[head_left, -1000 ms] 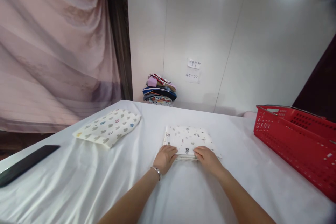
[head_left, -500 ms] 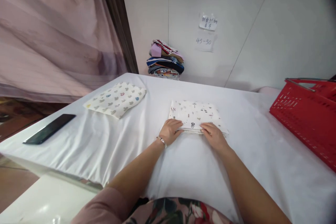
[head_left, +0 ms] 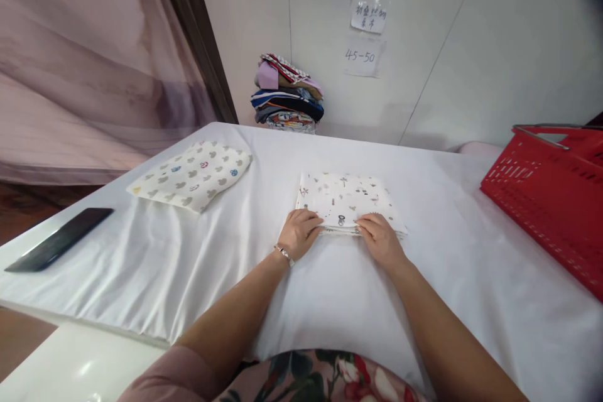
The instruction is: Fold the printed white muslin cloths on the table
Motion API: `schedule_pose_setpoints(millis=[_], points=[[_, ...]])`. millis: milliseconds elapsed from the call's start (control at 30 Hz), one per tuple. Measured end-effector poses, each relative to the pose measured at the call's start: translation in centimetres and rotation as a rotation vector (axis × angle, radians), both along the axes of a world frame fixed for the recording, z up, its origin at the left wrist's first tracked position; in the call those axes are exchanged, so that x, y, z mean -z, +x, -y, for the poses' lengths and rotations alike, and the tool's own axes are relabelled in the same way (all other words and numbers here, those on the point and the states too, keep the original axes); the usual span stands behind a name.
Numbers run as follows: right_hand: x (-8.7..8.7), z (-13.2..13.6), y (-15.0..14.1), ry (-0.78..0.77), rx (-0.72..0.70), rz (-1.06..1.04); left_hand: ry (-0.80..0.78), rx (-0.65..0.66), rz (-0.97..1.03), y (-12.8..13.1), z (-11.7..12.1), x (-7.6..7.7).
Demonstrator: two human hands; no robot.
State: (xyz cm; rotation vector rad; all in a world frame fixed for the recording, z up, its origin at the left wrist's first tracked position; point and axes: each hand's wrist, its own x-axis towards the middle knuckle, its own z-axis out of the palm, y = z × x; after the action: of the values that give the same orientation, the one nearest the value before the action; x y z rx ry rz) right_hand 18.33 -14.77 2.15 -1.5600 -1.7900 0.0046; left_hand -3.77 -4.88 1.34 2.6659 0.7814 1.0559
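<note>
l hand [head_left: 298, 233] + r hand [head_left: 380, 240] gripping folded cloth [head_left: 346, 198] edge | red basket [head_left: 549, 191] on tbl [head_left: 447, 220], contents unclear

Pink short sleeve [head_left: 176, 367], floral pink top [head_left: 325, 377], silver bracelet [head_left: 284, 255] on left wrist.

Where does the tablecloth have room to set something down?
Bare tablecloth lies right of the folded fabric, up to the red basket, and left, up to the grey-print cloth. Crowded: the fabric's near edge, at left hand and right hand.
</note>
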Motion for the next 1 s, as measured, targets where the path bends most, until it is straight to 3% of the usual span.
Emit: schedule_pose_setpoints(millis=[400, 667, 1000], points=[[-0.2, 0.4, 0.2, -0.089, 0.008, 0.006, -0.013, 0.012, 0.018, -0.1, 0.0, 0.0], [0.7, -0.2, 0.4, -0.045, 0.065, -0.2, 0.018, -0.045, 0.09, 0.0, 0.1, -0.2], [0.3, 0.0, 0.4, -0.058, 0.03, -0.08, -0.037, -0.072, -0.015, 0.1, 0.6, -0.6]])
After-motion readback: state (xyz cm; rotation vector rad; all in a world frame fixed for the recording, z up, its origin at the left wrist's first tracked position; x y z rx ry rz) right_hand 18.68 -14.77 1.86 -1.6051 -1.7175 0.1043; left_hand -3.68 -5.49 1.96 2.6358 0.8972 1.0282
